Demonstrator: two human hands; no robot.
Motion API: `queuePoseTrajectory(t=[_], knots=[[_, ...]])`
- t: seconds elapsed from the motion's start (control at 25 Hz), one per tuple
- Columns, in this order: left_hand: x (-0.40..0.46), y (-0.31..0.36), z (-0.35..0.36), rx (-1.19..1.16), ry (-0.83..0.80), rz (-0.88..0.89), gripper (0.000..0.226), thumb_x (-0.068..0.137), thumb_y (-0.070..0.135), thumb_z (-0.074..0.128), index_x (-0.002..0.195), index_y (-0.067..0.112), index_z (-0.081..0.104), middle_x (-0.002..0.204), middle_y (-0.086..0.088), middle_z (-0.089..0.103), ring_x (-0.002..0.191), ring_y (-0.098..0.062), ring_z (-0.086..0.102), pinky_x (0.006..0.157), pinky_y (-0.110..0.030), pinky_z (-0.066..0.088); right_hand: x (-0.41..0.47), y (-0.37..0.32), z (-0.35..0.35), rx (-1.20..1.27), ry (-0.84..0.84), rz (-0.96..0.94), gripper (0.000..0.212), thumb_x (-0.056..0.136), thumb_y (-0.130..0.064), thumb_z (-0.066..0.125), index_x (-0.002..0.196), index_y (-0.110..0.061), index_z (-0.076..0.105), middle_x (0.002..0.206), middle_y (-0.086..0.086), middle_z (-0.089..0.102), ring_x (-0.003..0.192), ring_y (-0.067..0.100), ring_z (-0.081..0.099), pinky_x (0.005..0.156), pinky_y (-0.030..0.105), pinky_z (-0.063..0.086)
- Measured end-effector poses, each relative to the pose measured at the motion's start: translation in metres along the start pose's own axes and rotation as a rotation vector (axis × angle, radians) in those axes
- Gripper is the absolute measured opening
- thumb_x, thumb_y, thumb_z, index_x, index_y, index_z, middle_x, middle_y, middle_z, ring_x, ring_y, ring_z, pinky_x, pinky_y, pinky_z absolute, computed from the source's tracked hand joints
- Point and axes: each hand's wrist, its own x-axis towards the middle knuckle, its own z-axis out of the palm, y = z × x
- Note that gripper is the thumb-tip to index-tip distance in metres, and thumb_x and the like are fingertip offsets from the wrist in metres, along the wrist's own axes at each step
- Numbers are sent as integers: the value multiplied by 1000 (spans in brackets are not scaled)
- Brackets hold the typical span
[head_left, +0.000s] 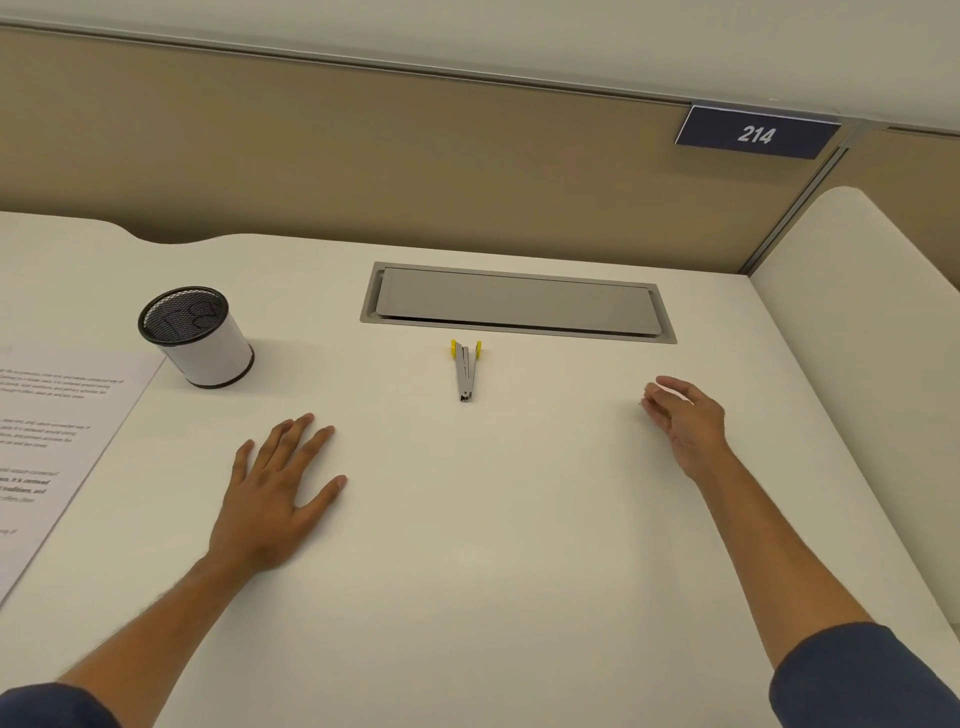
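The staple remover (466, 371) is grey with two yellow grips, the desk (467, 519) plain cream, its hatch (519, 301) grey. The cup (200, 338) is white with black rims and black mesh, the paper (57, 431) white with black print. My sleeves (872, 675) are dark blue, like the sign (756, 134) with white numerals.

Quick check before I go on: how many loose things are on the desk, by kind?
Gray tool: 1
Pen cup: 1
Printed sheet: 1
Total: 3
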Motion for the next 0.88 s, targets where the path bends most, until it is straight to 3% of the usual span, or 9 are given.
queuePoseTrajectory(t=[0.16,0.32,0.88], knots=[[-1,-1,0,7,-4,3,69,90,68,23,152,39,25,163,11,16,150,-10,9,121,-43,6,-25,-10,35,250,-221,106,12,91,3,57,96,-7,62,83,5,68,72,10,68,73,19,58],[0,-1,0,-4,-5,-4,69,90,68,22,152,39,24,163,12,14,150,-9,8,121,-43,4,-47,-17,84,345,-393,127,13,93,2,54,92,-8,62,77,2,70,72,10,68,72,19,57],[0,0,1,-23,-3,-8,68,92,68,21,153,39,19,163,14,6,150,-7,1,121,-42,-3,-132,2,334,210,-840,236,9,90,5,60,92,-4,62,82,6,66,73,12,65,78,20,58]])
